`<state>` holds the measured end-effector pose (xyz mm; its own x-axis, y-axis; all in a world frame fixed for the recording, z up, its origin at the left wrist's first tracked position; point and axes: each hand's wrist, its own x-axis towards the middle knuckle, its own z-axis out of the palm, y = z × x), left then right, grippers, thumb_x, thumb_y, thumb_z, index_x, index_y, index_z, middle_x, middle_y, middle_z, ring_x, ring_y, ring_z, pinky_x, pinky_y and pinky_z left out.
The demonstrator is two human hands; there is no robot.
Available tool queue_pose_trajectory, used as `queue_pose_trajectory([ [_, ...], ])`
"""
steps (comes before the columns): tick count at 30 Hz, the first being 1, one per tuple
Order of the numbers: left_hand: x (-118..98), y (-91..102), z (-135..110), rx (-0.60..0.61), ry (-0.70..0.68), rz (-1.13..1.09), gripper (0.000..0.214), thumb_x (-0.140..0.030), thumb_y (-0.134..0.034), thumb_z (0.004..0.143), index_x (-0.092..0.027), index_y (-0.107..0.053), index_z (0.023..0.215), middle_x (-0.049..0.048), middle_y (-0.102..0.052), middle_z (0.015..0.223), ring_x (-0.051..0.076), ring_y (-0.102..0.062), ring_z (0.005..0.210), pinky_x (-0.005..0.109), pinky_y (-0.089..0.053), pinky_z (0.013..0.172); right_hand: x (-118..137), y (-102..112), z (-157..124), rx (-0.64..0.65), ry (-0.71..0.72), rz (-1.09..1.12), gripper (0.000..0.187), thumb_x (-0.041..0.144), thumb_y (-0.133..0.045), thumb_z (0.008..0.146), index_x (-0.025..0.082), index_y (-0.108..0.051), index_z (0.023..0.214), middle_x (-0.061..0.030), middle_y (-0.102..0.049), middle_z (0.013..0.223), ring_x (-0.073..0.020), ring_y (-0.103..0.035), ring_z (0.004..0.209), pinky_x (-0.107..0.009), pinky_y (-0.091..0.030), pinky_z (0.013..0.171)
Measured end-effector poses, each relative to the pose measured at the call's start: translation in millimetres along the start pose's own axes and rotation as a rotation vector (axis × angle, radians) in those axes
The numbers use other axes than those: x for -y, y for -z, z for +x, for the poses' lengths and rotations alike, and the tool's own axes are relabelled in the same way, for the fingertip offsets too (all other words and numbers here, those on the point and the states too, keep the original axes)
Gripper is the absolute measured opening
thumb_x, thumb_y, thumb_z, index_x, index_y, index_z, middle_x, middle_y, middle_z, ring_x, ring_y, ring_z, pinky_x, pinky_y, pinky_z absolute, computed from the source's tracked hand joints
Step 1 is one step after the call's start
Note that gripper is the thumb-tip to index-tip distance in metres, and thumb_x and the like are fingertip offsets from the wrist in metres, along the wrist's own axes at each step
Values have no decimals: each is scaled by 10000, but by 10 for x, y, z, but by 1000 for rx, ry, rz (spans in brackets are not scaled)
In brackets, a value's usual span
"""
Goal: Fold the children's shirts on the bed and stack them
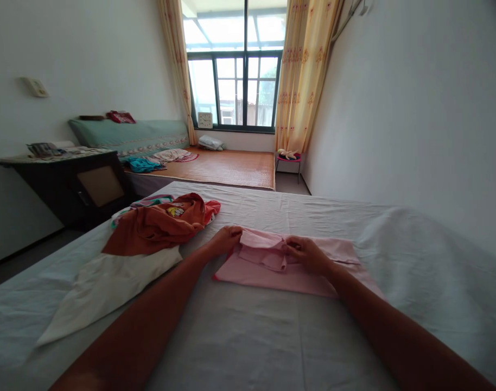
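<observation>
Currently both hands grasp one thing, the thin pale-pink cloth garment [264,279] lying across the middle of the white-sheeted bed [240,336], nearer its far edge than the side where my forearms come in. With my left hand [227,239] I pinch the left end of a small doubled-over part, and with my right hand [305,251] I pinch its other end, fingers closed on the fabric. As far as I can judge, the folding is partly done: that part between my hands is turned over on itself in loose layers, its lower border rumpled, while the pink layer beneath lies spread towards me, a touch of red at its near left corner. What seems left is the stretch beyond my right hand, which reaches flat towards the right side of the bed with a crease across it, and a smoothing of the layers I hold. Towards the bed's far left corner, the rust-brown cloth garment with a yellow print [150,228] lies in a loose heap, bright red fabric [212,209] showing at its right end; just nearer, along the left edge, the long off-white cloth piece [118,282] trails out to a point, and none of these looks neatly folded
</observation>
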<state>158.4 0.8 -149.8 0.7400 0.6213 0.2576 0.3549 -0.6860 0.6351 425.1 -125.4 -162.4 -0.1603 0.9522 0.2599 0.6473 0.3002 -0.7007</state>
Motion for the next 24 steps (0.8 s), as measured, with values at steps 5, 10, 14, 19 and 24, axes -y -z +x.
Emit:
queue_pose_trajectory([
  [5,20,-124,90,-132,159,58,349,-288,-461,847,-142,-619,1123,-24,-630,638,122,-552,573,209,-391,562,-100,-72,15,-133,-195,115,300,358,-475,841,166,-530,1066,33,-583,634,-130,-527,574,-231,-386,529],
  [10,-30,-147,69,-172,248,277,542,-211,-551,766,-209,-500,1305,-18,-659,724,153,-601,699,230,-424,646,-56,-100,19,-164,-216,-145,324,274,-471,827,152,-517,1124,8,-616,670,-146,-562,589,-257,-418,573],
  [14,-189,-146,30,-282,165,474,530,-188,-547,773,-215,-513,1301,65,-654,1070,221,-575,1016,320,-441,868,17,-83,1,-267,-99,-374,354,243,-469,837,138,-535,1169,-88,-650,903,-202,-608,815,-330,-484,757],
  [19,-376,-441,5,-126,-157,526,400,-191,-388,903,-192,-533,1276,72,-536,1335,197,-424,1270,364,-284,1096,211,-251,-25,-128,164,-533,443,270,-306,948,160,-456,1350,-106,-489,1380,-221,-384,1300,-404,-304,1087],
  [24,-362,-723,-73,80,-82,603,505,-352,-324,950,-121,-396,1393,122,-386,1464,231,-292,1374,416,-196,1135,253,-460,-133,126,79,-632,656,493,-298,943,57,-337,1432,-164,-324,1489,-259,-249,1391,-429,-204,1137],
])
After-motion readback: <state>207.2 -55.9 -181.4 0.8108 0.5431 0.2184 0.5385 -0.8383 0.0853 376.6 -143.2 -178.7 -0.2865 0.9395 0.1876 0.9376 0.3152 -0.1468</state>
